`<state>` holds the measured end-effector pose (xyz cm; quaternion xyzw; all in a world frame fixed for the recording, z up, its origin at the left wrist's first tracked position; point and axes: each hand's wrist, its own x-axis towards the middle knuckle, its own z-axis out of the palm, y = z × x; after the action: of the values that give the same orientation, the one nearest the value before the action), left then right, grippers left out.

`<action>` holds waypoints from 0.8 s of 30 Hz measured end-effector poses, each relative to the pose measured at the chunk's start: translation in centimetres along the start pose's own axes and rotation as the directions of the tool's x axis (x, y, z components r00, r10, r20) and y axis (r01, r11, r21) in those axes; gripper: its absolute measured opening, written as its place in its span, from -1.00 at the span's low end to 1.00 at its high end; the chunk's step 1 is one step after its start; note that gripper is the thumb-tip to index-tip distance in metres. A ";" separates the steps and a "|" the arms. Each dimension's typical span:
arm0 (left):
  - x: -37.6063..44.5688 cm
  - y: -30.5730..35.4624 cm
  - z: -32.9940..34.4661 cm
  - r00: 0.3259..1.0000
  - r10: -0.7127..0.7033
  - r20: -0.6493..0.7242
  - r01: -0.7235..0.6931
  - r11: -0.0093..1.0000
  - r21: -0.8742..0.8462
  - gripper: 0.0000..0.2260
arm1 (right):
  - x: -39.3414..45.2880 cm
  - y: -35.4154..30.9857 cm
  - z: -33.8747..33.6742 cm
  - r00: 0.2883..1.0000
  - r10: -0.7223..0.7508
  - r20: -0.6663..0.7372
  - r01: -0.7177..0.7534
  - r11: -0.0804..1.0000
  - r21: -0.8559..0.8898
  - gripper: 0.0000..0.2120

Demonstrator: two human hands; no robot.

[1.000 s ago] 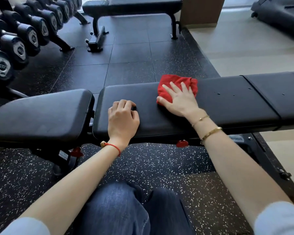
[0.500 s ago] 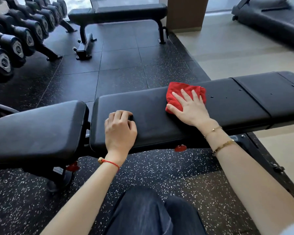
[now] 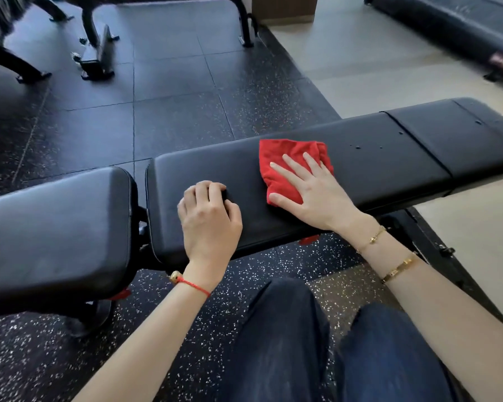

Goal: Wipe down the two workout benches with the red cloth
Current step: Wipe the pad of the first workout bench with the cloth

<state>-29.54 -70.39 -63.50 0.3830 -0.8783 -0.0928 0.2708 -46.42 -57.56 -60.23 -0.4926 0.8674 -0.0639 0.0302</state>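
A black padded workout bench [image 3: 389,158] runs across the view in front of me, with a separate seat pad [image 3: 55,227] at its left end. A crumpled red cloth [image 3: 285,158] lies on the middle pad. My right hand [image 3: 314,192] presses flat on the cloth with fingers spread. My left hand [image 3: 209,219] rests on the same pad to the left, fingers curled into a loose fist, holding nothing. A few water drops [image 3: 357,147] sit on the pad right of the cloth. Only the legs of a second bench [image 3: 99,53] show at the top left.
Dumbbell rack feet [image 3: 21,65] stand at the far left on black speckled rubber flooring. A treadmill [image 3: 462,27] sits at the top right on pale floor. My knees in dark jeans [image 3: 302,343] are below the bench. A wooden pillar base [image 3: 285,7] stands at the top centre.
My right hand has slid the red cloth to the right along the pad. The left hand has stayed put. The view has tilted down, so the far bench top and dumbbells have left the frame.
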 end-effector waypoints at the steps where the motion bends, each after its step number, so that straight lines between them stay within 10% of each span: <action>1: 0.0 -0.1 -0.1 1.000 0.004 0.011 -0.004 1.000 0.000 -0.78 | -0.2 0.1 -0.2 1.000 0.007 0.005 -0.007 0.999 -0.042 -0.32; 6: 0.3 -0.6 0.1 1.000 -0.004 0.005 0.004 1.000 -0.030 -0.80 | -0.1 -1.0 -1.0 0.992 -0.067 -0.108 0.029 0.947 -0.321 -0.24; 12: 0.3 -0.6 0.3 1.000 -0.006 -0.007 0.006 1.000 -0.012 -0.80 | 1.4 -1.8 0.3 0.998 0.036 -0.046 -0.036 0.999 -0.007 -0.17; 24: 0.6 1.7 0.7 0.996 -0.086 -0.006 0.086 0.988 0.129 -0.81 | 4.2 1.1 0.5 0.998 0.020 -0.058 -0.019 1.000 0.022 -0.28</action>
<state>-31.36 -69.72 -63.22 0.4372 -0.8651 -0.0475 0.2414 -49.40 -60.64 -60.80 -0.4818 0.8719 -0.0871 0.0107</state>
